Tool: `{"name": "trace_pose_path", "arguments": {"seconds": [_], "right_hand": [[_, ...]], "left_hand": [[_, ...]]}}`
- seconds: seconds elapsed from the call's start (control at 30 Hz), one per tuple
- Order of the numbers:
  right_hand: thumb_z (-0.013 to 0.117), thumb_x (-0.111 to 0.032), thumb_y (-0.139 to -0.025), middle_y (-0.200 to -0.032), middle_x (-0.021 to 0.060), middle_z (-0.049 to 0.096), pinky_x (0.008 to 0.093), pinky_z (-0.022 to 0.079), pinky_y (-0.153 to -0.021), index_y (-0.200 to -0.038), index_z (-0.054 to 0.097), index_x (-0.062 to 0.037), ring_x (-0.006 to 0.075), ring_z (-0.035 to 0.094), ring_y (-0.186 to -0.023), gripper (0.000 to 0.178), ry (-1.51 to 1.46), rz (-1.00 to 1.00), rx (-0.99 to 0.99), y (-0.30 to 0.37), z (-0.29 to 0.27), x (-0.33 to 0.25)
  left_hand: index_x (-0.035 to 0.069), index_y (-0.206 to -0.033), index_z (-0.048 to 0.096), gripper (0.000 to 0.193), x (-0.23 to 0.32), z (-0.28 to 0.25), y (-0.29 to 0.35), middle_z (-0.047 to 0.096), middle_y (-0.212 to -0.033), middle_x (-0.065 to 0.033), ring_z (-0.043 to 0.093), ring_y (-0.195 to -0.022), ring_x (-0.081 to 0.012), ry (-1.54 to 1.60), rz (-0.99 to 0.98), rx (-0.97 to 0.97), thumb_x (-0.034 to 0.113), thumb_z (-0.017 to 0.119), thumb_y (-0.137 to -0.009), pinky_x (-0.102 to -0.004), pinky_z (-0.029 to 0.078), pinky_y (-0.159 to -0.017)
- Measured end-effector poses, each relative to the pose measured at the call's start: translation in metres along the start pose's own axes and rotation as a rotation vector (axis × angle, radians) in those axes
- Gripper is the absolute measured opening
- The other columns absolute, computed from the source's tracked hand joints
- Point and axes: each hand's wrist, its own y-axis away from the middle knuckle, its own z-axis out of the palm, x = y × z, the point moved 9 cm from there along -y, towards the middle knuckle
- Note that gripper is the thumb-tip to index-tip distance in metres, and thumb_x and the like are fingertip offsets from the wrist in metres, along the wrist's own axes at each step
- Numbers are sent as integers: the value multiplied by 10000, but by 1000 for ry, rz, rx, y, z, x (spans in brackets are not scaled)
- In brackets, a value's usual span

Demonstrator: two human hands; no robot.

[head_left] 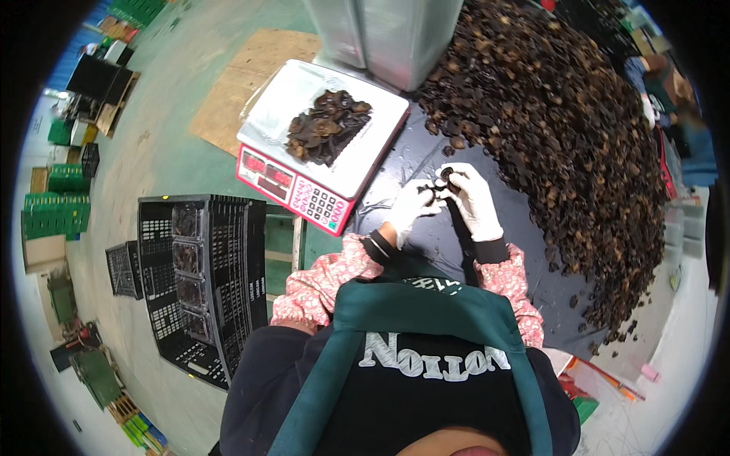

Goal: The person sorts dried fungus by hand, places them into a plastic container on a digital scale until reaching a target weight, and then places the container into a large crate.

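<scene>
In the head view, the gloved left hand [413,208] had its fingers closed on a dark piece [428,189], while the gloved right hand [477,204] gripped a round dark piece [447,175] just beside it. Both pieces were above the dark-covered tabletop [521,228], between the scale [384,102], bearing a dark heap [331,125], and a large pile [563,129].

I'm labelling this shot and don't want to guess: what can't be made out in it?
All in the head view:
- Small dark-brown piece in the white-gloved right hand: full shape, partly hidden by that hand.
- White-gloved left hand: whether it grips anything; too small to tell.
- Broad heap of dark-brown pieces: lower layers, hidden by upper ones.
- Tall clear plastic bins: far parts, cut off by the top edge.
</scene>
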Motion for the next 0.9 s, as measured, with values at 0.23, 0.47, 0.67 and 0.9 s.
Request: {"name": "trace_pose_path", "arguments": {"seconds": [0.23,0.47,0.67,0.9], "right_hand": [[569,-91,-935,-1023,47,673,258,485,-784,-1076,662,-23,115,617,-875,182,662,-406,-171,-83,142,-83],[605,-123,-906,-1148,133,659,330,485,-951,-1104,666,-33,272,632,-1065,226,1078,-784,-274,-110,232,-65],[574,-91,-969,-1186,73,670,277,451,-983,-1192,655,-15,158,613,-1097,250,572,-403,-50,-62,160,-86],[673,-118,-899,-1109,110,661,298,504,-878,-1154,665,-30,208,651,-975,270,1132,-379,73,11,30,-29]], "left_hand": [[-24,-1200,444,308,5,3,-3,646,-925,-136,711,-770,-236,-134,-153,77,153,571,-982,-291,578,-597],[56,-990,577,184,11,-4,-11,569,-665,3,528,-542,-85,-415,93,24,220,634,-929,-225,395,-480],[0,-1213,546,336,5,-5,0,637,-954,-63,635,-804,-148,-112,-61,30,221,615,-970,-269,524,-717],[-2,-1147,546,254,15,-5,-9,628,-935,-81,639,-771,-149,6,57,22,185,595,-981,-266,526,-685]]}}
